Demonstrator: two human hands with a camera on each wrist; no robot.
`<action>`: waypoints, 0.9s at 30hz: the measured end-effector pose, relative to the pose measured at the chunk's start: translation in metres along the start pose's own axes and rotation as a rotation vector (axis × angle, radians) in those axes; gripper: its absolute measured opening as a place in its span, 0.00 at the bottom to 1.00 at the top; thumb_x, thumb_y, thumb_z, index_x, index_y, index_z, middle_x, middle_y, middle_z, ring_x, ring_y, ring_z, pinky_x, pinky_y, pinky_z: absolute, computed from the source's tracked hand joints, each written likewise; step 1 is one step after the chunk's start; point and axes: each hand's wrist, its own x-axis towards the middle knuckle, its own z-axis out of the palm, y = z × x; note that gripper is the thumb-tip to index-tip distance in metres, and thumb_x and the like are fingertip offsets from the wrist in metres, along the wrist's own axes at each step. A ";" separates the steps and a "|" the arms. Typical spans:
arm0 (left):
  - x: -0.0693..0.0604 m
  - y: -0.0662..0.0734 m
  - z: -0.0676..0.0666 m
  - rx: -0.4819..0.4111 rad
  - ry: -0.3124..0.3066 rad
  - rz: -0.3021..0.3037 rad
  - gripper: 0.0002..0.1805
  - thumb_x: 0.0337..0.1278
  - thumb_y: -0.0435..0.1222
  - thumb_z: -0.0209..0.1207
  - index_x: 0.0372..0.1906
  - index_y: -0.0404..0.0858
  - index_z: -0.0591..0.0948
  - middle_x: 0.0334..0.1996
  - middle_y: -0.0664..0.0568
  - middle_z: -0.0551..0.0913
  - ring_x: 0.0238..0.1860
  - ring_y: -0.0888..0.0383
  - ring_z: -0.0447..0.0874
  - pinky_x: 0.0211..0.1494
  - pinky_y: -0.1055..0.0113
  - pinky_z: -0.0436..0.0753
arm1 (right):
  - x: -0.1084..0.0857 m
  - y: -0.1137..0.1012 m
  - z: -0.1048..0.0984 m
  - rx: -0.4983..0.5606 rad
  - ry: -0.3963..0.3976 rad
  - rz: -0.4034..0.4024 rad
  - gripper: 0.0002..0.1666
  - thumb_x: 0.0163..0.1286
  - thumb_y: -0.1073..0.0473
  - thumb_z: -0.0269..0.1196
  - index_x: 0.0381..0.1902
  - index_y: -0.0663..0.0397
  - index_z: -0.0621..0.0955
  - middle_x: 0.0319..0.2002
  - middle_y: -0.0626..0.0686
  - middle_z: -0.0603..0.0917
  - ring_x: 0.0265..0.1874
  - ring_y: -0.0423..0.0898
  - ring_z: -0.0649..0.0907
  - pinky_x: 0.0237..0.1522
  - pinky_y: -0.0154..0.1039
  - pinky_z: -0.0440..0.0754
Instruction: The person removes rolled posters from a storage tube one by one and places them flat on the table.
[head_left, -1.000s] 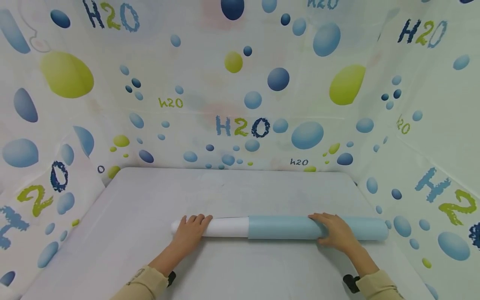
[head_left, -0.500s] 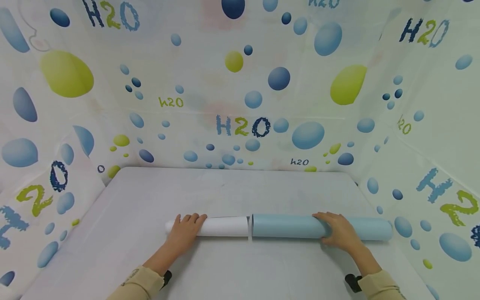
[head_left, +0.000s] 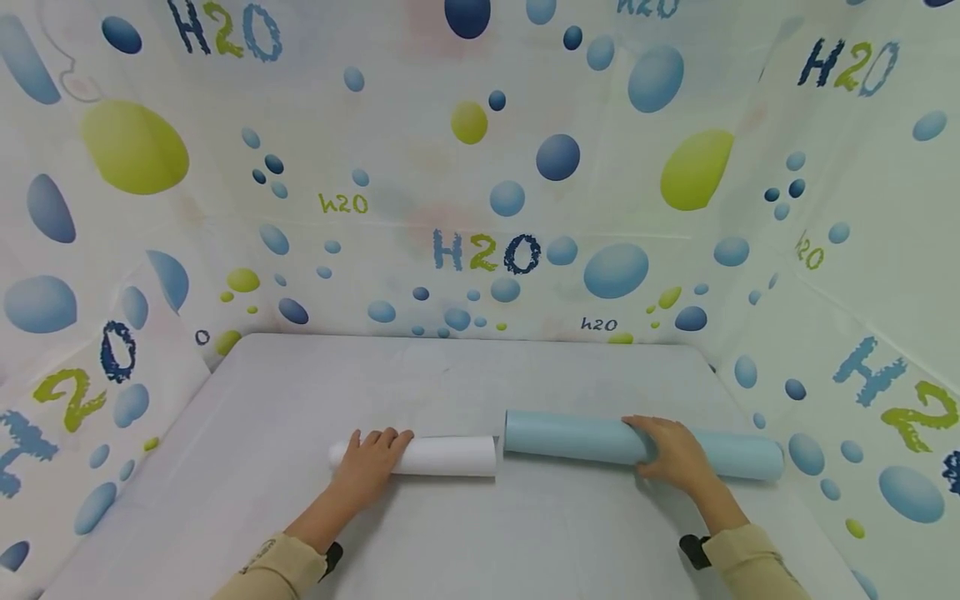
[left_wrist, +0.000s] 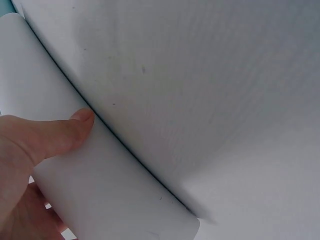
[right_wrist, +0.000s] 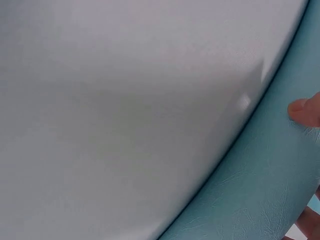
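A white roll (head_left: pixel 450 456) of sheet material lies left of centre on the table. My left hand (head_left: pixel 371 465) grips it near its left end. In the left wrist view, the thumb lies along the white roll (left_wrist: pixel 105 180) and the fingers reach round its far side. A thicker light blue roll (head_left: pixel 570 436) is to the right, its left end angled towards the back. Around its middle is my right hand (head_left: pixel 675 454), with thumb and fingers on opposite sides of the blue roll (right_wrist: pixel 260 165) in the right wrist view. A narrow gap separates the two rolls.
Both rolls are over a white-covered table (head_left: pixel 450 542). Behind and at both sides hangs a white curtain (head_left: pixel 405 108) printed with blue and green drops and "H2O". The right end of the blue roll comes close to the table's right edge.
The rolls met end to end a second ago and have come apart. My left hand moved slightly left with the white roll. The blue roll's left end swung towards the back.
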 end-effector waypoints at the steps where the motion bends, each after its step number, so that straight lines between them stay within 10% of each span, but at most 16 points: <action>1: 0.000 0.000 0.000 0.001 0.000 0.002 0.26 0.45 0.28 0.65 0.52 0.40 0.69 0.44 0.44 0.75 0.47 0.43 0.75 0.51 0.40 0.68 | 0.002 0.001 0.001 -0.005 0.001 0.002 0.44 0.34 0.63 0.76 0.55 0.56 0.75 0.51 0.60 0.79 0.50 0.60 0.76 0.52 0.60 0.67; 27: 0.001 0.007 0.003 -0.044 -0.012 0.031 0.27 0.45 0.27 0.65 0.53 0.38 0.69 0.44 0.44 0.75 0.48 0.43 0.74 0.52 0.39 0.67 | 0.045 0.021 0.019 -0.136 0.131 0.207 0.42 0.44 0.62 0.73 0.59 0.63 0.69 0.53 0.69 0.73 0.51 0.68 0.71 0.50 0.69 0.61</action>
